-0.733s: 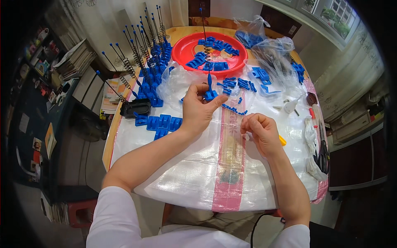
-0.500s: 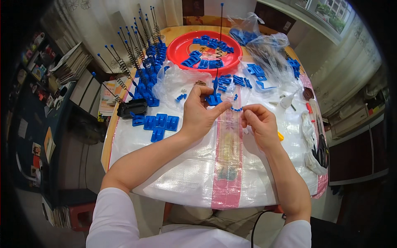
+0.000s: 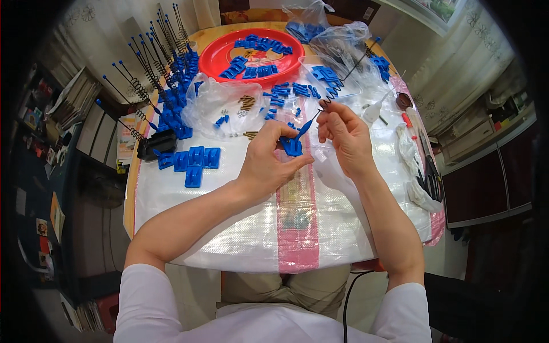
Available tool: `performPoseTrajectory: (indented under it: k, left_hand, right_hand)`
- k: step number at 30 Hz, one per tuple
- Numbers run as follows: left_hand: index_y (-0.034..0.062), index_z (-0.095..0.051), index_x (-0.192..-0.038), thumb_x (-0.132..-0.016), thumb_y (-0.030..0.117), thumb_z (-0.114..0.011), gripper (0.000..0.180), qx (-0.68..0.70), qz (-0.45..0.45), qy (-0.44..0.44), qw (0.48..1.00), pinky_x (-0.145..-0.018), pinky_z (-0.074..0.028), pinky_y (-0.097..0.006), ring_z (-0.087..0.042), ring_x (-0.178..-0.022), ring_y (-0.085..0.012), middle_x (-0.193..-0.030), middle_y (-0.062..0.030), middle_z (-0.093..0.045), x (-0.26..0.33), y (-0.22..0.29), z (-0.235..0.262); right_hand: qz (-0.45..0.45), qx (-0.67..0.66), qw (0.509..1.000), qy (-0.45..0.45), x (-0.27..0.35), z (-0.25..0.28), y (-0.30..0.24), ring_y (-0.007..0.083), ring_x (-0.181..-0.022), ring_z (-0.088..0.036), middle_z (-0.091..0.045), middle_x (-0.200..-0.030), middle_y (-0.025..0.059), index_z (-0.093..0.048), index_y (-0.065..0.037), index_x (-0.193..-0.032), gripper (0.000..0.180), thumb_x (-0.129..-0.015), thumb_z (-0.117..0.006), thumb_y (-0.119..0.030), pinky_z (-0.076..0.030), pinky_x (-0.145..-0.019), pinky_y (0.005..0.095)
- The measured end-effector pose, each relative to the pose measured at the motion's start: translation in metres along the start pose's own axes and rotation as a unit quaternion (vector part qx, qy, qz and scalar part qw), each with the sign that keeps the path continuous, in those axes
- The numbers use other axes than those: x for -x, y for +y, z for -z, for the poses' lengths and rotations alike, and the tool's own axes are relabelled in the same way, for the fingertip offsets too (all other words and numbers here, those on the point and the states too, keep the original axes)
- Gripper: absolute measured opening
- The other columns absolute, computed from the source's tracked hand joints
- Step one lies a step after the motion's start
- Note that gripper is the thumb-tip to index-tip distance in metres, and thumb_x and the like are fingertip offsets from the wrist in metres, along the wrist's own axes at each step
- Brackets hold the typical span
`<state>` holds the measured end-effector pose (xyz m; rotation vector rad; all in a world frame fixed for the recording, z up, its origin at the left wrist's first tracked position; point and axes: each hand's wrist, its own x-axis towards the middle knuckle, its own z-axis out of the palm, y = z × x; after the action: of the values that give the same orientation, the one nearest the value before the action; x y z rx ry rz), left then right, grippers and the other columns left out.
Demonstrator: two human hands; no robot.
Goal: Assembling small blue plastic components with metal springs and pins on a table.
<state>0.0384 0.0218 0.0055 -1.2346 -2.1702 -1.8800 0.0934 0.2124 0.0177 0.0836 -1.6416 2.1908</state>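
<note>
Pinching a blue base [image 3: 293, 148] between thumb and fingers of the left hand [image 3: 266, 160], having tipped its spring rod [image 3: 332, 92] rightward from upright, apparently within reach of the right hand [image 3: 350, 140], fingers curled beside it, contact unclear, above a white sheet [image 3: 240, 228].

Blue base [image 3: 293, 147] pt.-hidden by L hand [image 3: 266, 160], window [image 3: 439, 8] cut off @ top

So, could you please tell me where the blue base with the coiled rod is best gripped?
Probably by the broad blue base, from the left, as the left hand does; the coiled rod is thin, slants right and likely flexes.
</note>
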Motion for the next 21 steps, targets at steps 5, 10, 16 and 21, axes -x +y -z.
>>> performPoseTrajectory:
  k: [5, 10, 16, 21]
  left_hand:
    - [0.0026, -0.061, -0.110, -0.074, 0.009, -0.087, 0.045, -0.056, -0.060, -0.008, 0.997, -0.079, -0.048, -0.029, -0.058, -0.089, -0.0152, -0.102, -0.0058, -0.058, -0.002, -0.001, 0.004]
    - [0.0017, -0.063, -0.110, -0.074, 0.007, -0.086, 0.043, -0.068, -0.069, -0.005, 0.995, -0.080, -0.048, -0.031, -0.059, -0.092, -0.0187, -0.108, -0.0091, -0.057, -0.005, 0.002, 0.008]
    - [0.0022, -0.057, -0.130, -0.078, 0.000, -0.080, 0.057, -0.046, -0.051, -0.006, 0.998, -0.095, -0.051, -0.034, -0.061, -0.110, -0.0215, -0.123, -0.0117, -0.056, -0.009, -0.001, 0.010]
    - [0.0002, -0.051, -0.135, -0.080, -0.003, -0.079, 0.062, 0.146, 0.023, 0.040, 0.988, -0.100, -0.051, -0.035, -0.061, -0.116, -0.0215, -0.131, -0.0118, -0.054, -0.008, -0.010, 0.004]
  right_hand:
    - [-0.017, 0.011, 1.000, 0.004, 0.003, 0.000, -0.002, 0.0091, -0.075, -0.060, -0.068, -0.090, 0.0044, -0.066, 0.004, -0.115, 0.027, -0.096, -0.069, -0.015, -0.049, -0.069, 0.0251]
    - [-0.023, 0.043, 0.999, 0.001, 0.004, -0.001, 0.000, 0.0090, -0.074, -0.060, -0.068, -0.086, 0.0038, -0.068, 0.002, -0.108, 0.019, -0.094, -0.070, -0.010, -0.049, -0.068, 0.0248]
    - [-0.036, 0.041, 0.999, 0.006, 0.006, 0.001, 0.006, 0.0098, -0.073, -0.061, -0.068, -0.084, 0.0048, -0.068, 0.001, -0.106, 0.016, -0.094, -0.070, -0.009, -0.049, -0.066, 0.0251]
    - [-0.019, 0.016, 0.999, 0.034, 0.006, -0.001, 0.006, 0.0114, -0.073, -0.062, -0.070, -0.086, 0.0069, -0.068, 0.001, -0.105, 0.014, -0.094, -0.069, -0.008, -0.050, -0.067, 0.0255]
